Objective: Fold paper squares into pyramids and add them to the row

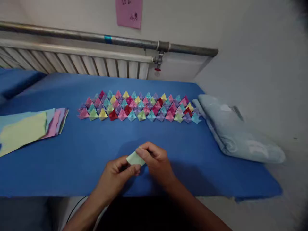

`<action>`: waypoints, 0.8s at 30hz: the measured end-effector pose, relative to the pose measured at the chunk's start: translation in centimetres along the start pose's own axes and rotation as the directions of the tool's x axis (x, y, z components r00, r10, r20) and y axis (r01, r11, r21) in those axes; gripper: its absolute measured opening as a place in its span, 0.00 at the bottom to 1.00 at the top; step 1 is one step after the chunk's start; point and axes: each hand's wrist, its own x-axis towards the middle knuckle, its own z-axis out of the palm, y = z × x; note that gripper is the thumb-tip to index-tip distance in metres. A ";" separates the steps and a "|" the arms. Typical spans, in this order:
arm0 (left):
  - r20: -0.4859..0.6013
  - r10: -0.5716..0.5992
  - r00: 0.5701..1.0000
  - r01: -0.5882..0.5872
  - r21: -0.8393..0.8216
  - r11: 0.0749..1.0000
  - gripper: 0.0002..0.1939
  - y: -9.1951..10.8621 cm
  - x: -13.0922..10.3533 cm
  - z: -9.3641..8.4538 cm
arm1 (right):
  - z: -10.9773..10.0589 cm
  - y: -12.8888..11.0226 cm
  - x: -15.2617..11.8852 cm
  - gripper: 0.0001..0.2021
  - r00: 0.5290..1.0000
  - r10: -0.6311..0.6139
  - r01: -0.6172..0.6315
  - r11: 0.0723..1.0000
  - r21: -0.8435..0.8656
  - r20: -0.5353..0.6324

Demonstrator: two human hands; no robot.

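Pale-green paper (135, 159), pinched by left hand (113, 176) and right hand (157, 163), looks part-folded; folded pieces (132, 116) done (flat sheets (24, 130) unused)

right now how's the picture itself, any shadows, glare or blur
Head view: dim, soft light with no strong glare; shadows fall on the blue surface around both hands, the broader one right of the right hand; the upper right corner goes dark and blurry; small folds in the pale green paper are too soft to read.
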 end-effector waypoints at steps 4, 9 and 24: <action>0.012 0.030 0.999 -0.030 0.013 0.999 0.14 0.0 0.1 0.1 | 0.2 0.0 0.1 0.12 0.999 0.020 -0.019 1.000 0.015 -0.032; -0.035 0.066 0.997 -0.062 0.115 0.991 0.14 -0.5 0.3 0.0 | 0.5 0.3 0.1 0.12 0.995 0.075 -0.068 0.992 0.106 -0.064; 0.045 0.179 0.983 -0.185 0.217 0.958 0.15 1.2 0.2 -1.9 | 0.3 0.1 0.3 0.11 0.994 0.110 -0.110 0.991 0.075 0.006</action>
